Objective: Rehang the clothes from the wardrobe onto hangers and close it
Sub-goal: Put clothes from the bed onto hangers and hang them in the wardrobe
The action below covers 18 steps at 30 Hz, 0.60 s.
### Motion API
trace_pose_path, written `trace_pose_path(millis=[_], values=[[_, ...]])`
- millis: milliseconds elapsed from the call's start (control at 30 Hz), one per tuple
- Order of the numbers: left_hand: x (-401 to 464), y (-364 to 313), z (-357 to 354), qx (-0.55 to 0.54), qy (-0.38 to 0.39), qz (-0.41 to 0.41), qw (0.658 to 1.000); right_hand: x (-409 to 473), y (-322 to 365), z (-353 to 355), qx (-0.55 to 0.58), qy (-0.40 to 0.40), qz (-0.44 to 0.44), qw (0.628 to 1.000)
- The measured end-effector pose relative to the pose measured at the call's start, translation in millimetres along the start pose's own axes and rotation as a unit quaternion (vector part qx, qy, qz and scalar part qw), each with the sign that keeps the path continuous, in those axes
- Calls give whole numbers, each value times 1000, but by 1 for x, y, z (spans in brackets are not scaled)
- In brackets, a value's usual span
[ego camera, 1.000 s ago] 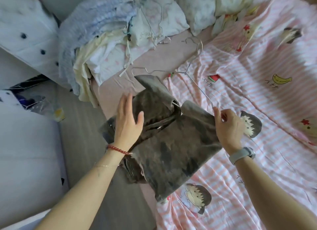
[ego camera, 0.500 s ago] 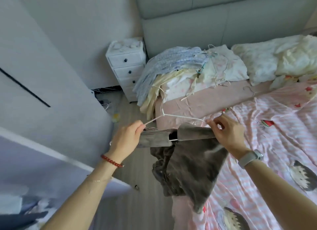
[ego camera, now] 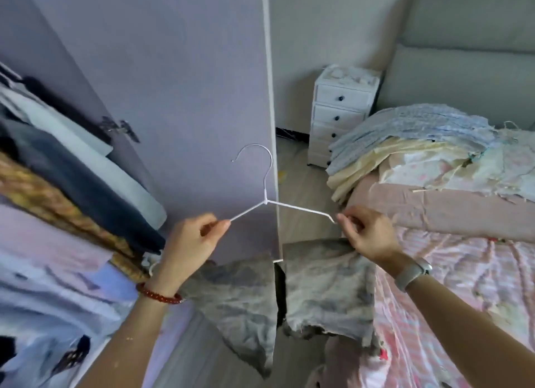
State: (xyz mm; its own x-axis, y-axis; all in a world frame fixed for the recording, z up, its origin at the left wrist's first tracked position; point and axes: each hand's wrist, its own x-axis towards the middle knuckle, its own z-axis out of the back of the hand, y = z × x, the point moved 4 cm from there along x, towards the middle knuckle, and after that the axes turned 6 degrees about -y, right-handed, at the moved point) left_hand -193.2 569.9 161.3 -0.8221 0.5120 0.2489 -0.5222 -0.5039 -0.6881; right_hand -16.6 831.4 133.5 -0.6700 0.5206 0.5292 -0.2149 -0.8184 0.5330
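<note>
Soft daylight, blurred left edge, wide-angle warp

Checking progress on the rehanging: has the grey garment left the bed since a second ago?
Yes. The grey garment, then flat on the bed, now hangs on the hanger beside it, by the wardrobe door.

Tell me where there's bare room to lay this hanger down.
Free: the pink sheet strip between the clothes pile and the striped quilt; also the floor between the wardrobe door and the drawers. Crowded: the wardrobe, packed with hanging clothes.
</note>
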Motion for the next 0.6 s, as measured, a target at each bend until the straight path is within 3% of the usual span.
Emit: trace_pose_path(millis=[133,233,400,600], values=[[-53,49,80,102,-126,5,987,-17,72,-56,72,193,36,978],[-96,81,134,163,-201,29,965,-30,130,-96,117,294,71,946],[-159,121,219,172,-337,78,922,-55,249,-143,138,367,196,899],[-227,171,301,173,-485,220,829,-79,387,-176,196,461,297,813]])
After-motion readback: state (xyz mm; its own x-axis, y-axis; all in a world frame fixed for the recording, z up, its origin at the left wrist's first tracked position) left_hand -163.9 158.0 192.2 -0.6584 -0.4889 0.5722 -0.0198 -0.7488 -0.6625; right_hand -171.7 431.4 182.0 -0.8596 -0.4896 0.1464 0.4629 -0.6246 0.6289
